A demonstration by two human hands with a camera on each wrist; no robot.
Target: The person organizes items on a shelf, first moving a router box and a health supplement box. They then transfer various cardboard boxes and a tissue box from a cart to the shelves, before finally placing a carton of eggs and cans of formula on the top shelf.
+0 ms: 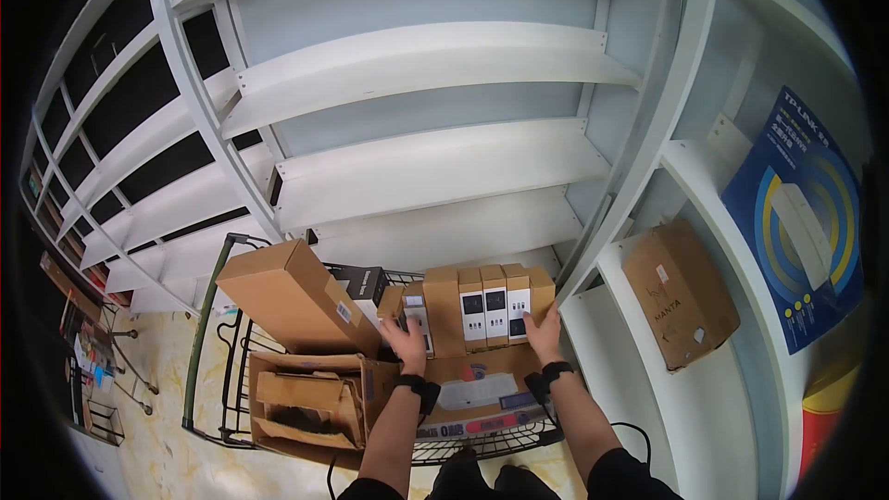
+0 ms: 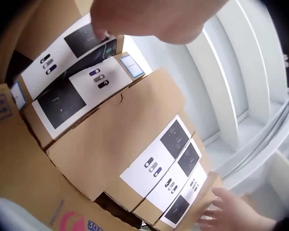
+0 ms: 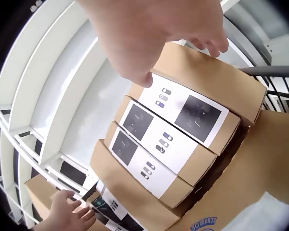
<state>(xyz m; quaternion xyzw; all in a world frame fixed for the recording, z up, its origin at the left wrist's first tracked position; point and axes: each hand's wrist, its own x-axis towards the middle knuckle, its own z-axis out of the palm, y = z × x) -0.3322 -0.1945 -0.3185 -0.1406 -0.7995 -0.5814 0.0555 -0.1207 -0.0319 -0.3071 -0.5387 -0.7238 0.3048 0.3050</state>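
Note:
Several narrow brown boxes with white labels stand upright in a row in the cart. At the row's left end the left hand touches a labelled box, fingers spread. The right hand lies at the right end, against the last plain box. In the left wrist view, the left hand reaches over a labelled box, and the right hand is at the far end. The right wrist view has the right hand above the boxes, thumb near a label.
A wire cart holds a tall brown box, a black box, an opened carton and a flat printed carton. White shelves rise behind. A MANTA box and blue TP-LINK box are at right.

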